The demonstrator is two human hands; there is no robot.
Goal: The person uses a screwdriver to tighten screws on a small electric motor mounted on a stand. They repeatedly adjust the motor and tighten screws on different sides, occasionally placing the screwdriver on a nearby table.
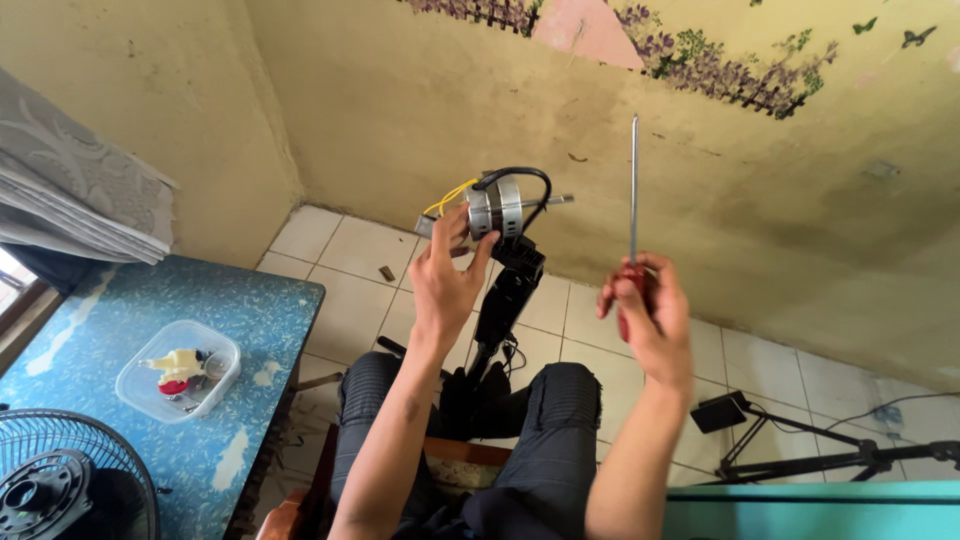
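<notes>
a blue speckled table (pixel 270 320) stands at the left, its paint worn to pale patches. on it sits a clear plastic tub (pixel 179 371) holding small cream and red parts, and a round wire fan guard (pixel 70 475) lies at its near corner. the white tiled floor (pixel 340 250) carries a black tripod (pixel 850 458) at the right and a small brown scrap (pixel 386 273) near the wall.

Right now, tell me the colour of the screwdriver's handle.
Red, gripped in the right hand; the screwdriver shows best in the head view.
</notes>
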